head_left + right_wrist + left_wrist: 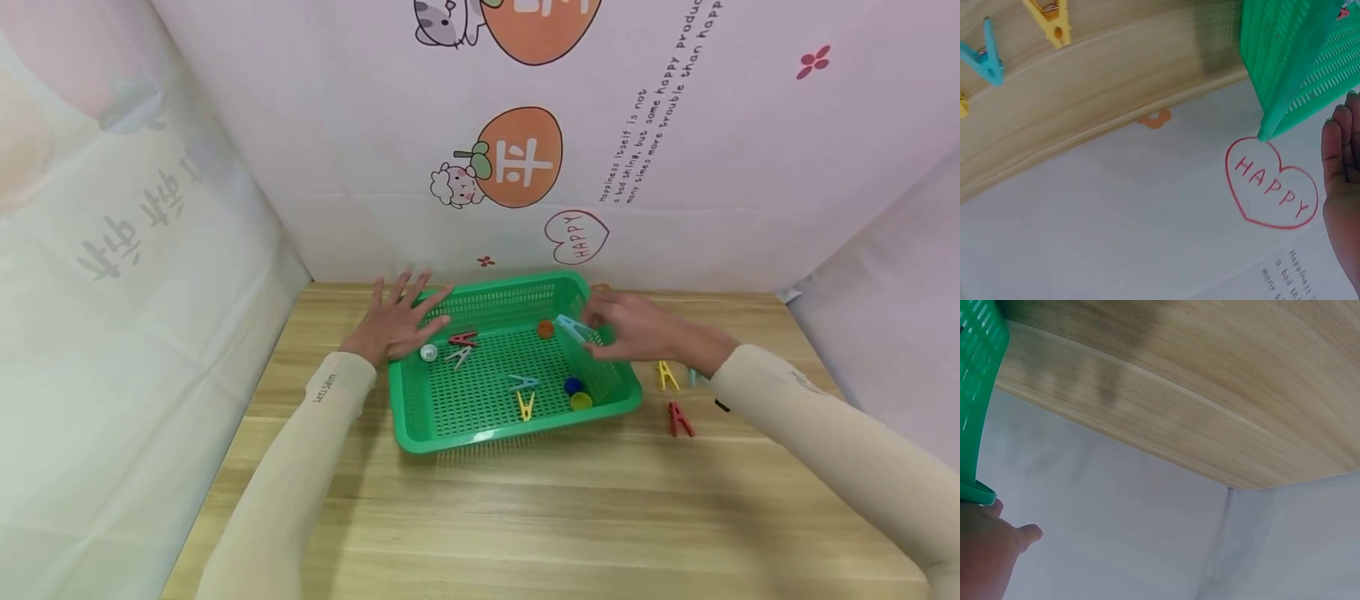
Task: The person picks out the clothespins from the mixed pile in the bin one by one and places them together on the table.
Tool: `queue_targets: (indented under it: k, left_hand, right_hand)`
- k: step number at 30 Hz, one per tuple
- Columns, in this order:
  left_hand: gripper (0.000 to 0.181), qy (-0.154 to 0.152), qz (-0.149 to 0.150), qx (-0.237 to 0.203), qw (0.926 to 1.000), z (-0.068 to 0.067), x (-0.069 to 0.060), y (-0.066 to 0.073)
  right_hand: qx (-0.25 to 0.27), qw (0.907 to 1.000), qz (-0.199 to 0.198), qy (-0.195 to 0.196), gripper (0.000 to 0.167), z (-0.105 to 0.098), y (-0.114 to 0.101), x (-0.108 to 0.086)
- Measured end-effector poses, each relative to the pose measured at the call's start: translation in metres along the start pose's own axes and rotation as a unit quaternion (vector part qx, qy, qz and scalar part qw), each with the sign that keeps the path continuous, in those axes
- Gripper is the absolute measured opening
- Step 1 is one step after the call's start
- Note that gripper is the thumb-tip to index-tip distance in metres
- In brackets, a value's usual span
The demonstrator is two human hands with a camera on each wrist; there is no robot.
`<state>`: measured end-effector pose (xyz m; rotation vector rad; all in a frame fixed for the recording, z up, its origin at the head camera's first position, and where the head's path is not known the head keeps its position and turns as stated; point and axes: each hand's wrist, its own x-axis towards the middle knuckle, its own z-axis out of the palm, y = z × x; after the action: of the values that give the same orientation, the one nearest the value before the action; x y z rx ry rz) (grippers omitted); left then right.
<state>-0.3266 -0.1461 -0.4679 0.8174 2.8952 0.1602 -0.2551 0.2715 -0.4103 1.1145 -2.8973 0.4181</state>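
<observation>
Clock: I take the green basket (483, 435) as the dial, with twelve on the side far from me.
Step in hand: In my judgement, I am in the middle of putting one light blue clothespin (566, 322) into this basket.
Next move: I think it calls for my fingers to part while the clothespin is inside the rim; a dropped one could land on a cap, so a low release seems wiser.
Right hand: My right hand (633, 325) is at two o'clock, thumb and fingers clamped on the clothespin in a pinch. The opening between them is small. The right wrist view does not show the pinch itself.
Left hand: My left hand (392, 327) is at ten o'clock, by the rim, its fingers spread apart and nearly straight, gripping nothing. How firmly it presses the rim, I cannot tell.
Clothespin's place: Over the basket, toward two o'clock; its height above the floor I cannot judge.
Near it in the basket: An orange cap (545, 329) lies at one o'clock, a dark blue cap (573, 386) and a yellow cap (581, 402) at four.
Outside the basket: A yellow clothespin (667, 375) at three o'clock, and a red clothespin (679, 418) nearer to four, lie on the table (525, 517).
</observation>
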Motion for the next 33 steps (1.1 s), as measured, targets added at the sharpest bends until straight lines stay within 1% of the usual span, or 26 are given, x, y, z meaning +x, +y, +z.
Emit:
queue_targets:
  k: [7,13,20,23,29,33]
  left_hand:
    - [0.074,-0.003,0.001,-0.008,1.0000,-0.002,0.001,0.000]
    - [0.074,0.000,0.001,-0.005,1.0000,-0.001,0.002,-0.001]
    - [0.073,-0.001,0.000,-0.005,1.0000,0.000,0.000,-0.001]
    - [0.074,0.001,0.001,-0.004,1.0000,0.000,0.001,-0.001]
    - [0.075,0.001,0.004,-0.009,0.9999,0.000,0.000,-0.001]
    - [0.073,0.000,0.006,-0.007,1.0000,0.000,-0.001,-0.001]
  right_hand:
    - [0.011,0.9970,0.076,0.008,0.027,-0.017,0.006,-0.036]
    - [0.008,0.9922,0.125,0.007,0.028,-0.018,0.017,-0.070]
    - [0.011,0.9842,0.174,0.028,0.024,-0.008,0.024,-0.113]
    - [0.005,0.9811,0.190,0.034,0.026,-0.001,0.028,-0.132]
    - [0.012,0.9721,0.229,0.046,0.031,0.012,0.034,-0.166]
    - [0.000,0.9701,0.236,0.056,0.030,0.023,0.038,-0.185]
